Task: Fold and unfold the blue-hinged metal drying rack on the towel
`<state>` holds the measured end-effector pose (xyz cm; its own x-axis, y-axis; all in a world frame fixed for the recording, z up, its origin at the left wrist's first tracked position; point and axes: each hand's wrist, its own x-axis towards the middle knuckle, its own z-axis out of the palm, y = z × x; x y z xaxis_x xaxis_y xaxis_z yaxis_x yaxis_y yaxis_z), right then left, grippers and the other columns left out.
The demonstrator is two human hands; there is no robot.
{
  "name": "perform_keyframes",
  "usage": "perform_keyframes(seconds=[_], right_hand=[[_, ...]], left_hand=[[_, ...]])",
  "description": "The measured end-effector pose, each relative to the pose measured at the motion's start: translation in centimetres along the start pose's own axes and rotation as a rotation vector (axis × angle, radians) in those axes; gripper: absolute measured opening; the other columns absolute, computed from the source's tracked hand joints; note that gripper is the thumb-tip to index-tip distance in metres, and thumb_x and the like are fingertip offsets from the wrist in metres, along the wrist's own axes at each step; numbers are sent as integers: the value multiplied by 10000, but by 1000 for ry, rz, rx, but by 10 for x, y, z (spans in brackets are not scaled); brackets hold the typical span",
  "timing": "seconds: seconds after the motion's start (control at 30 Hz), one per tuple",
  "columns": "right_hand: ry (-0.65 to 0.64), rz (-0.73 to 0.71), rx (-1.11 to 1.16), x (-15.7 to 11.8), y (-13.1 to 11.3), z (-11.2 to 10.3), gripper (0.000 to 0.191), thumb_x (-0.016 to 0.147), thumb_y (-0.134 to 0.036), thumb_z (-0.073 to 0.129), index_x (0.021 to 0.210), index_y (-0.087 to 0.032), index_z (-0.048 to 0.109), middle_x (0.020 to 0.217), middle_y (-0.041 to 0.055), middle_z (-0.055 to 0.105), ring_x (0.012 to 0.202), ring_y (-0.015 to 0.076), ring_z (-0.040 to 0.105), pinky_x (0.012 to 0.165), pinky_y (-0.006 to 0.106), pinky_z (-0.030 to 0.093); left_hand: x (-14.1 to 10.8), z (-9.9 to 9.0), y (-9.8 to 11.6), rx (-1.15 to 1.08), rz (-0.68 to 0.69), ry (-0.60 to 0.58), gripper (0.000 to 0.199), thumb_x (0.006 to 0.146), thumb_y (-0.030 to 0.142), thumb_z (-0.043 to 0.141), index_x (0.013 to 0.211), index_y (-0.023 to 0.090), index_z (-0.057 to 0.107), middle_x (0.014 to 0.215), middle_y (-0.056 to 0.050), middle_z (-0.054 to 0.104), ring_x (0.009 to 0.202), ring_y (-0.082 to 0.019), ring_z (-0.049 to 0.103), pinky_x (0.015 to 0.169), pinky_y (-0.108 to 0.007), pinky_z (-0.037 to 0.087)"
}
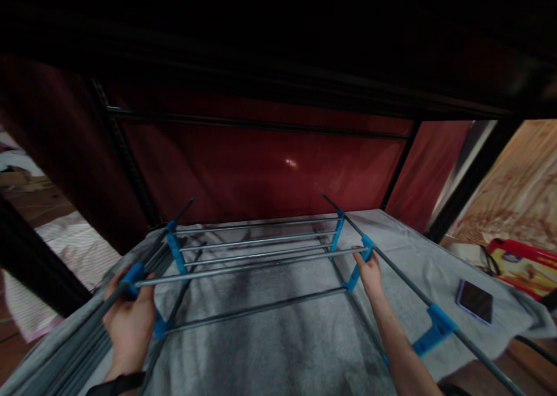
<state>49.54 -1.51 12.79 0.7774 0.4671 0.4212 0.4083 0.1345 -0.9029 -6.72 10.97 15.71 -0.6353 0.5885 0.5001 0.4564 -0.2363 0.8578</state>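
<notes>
Both hands' fingers (147,292) clasp blue connectors (134,273) joined by one rod (261,265).

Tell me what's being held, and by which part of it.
The rod frame: the left hand grips a blue connector at one end of a crossbar, the right hand another connector at its opposite end.

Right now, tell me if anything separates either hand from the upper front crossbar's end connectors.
Nothing visible does: the left hand grasps the left blue connector, and the right hand touches the right blue connector, at opposite ends of that crossbar.
</notes>
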Motion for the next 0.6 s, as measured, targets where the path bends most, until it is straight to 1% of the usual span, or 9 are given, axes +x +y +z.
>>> perform_keyframes(seconds=[0.07, 0.13, 0.2, 0.27, 0.33, 0.43, 0.53, 0.6], right_hand=[[-30, 70, -18, -9, 15, -4, 519, 692, -666, 721, 985, -238, 711, 1013, 97, 753, 1047, 341, 691, 1036, 515, 521], [-86, 148, -43, -17, 35, -10, 547, 664, -655, 738, 1015, -237, 700, 1034, 98, 754, 1028, 339, 703, 981, 497, 543], [-147, 177, -22, -20, 56, -15, 632, 657, -642, 765, 1136, -241, 668, 1063, 94, 763, 1038, 336, 714, 950, 483, 553], [-239, 189, 1, -20, 71, -19, 677, 654, -632, 792, 1188, -247, 636, 1039, 90, 772, 1033, 337, 726, 904, 467, 561], [-290, 197, -3, -16, 79, -22, 669, 638, -628, 807, 1160, -252, 622, 983, 85, 770, 982, 336, 734, 848, 457, 562], [-292, 195, -40, -11, 85, -25, 650, 616, -624, 799, 1122, -270, 596, 929, 66, 756, 927, 338, 731, 844, 481, 557], [-287, 162, -100, -9, 93, -26, 590, 607, -637, 767, 1054, -285, 612, 979, 78, 743, 977, 363, 731, 898, 523, 556], [-269, 114, -144, -9, 99, -25, 516, 618, -650, 740, 985, -302, 632, 1015, 99, 737, 986, 370, 732, 898, 536, 561]], left_hand=[[-8, -3, 0, -55, -62, -32, 401, 691, 565, 776, 888, 248, 629, 1012, -45, 749, 1112, -347, 724, 1162, -605, 534], [-17, -7, -3, -75, -108, -136, 377, 707, 536, 761, 911, 242, 642, 937, -61, 736, 1021, -336, 728, 1128, -598, 558], [-26, -9, -10, -109, -118, -202, 335, 740, 497, 718, 951, 244, 657, 950, -86, 747, 984, -329, 725, 1110, -588, 563], [-31, -10, -18, -122, -105, -211, 308, 766, 466, 691, 981, 247, 663, 984, -104, 765, 993, -326, 732, 1093, -563, 571], [-34, -8, -25, -116, -98, -204, 297, 797, 447, 675, 1018, 249, 663, 991, -103, 777, 988, -318, 745, 1065, -540, 587], [-36, -5, -33, -111, -98, -190, 289, 852, 403, 643, 1094, 246, 657, 1009, -90, 787, 972, -293, 761, 1040, -507, 602], [-36, -6, -34, -87, -97, -181, 299, 884, 346, 631, 1159, 234, 659, 1057, -101, 798, 989, -288, 773, 1033, -485, 607], [-36, -11, -32, -62, -86, -187, 301, 892, 323, 646, 1175, 225, 669, 1090, -119, 804, 1039, -308, 775, 1056, -491, 597]])
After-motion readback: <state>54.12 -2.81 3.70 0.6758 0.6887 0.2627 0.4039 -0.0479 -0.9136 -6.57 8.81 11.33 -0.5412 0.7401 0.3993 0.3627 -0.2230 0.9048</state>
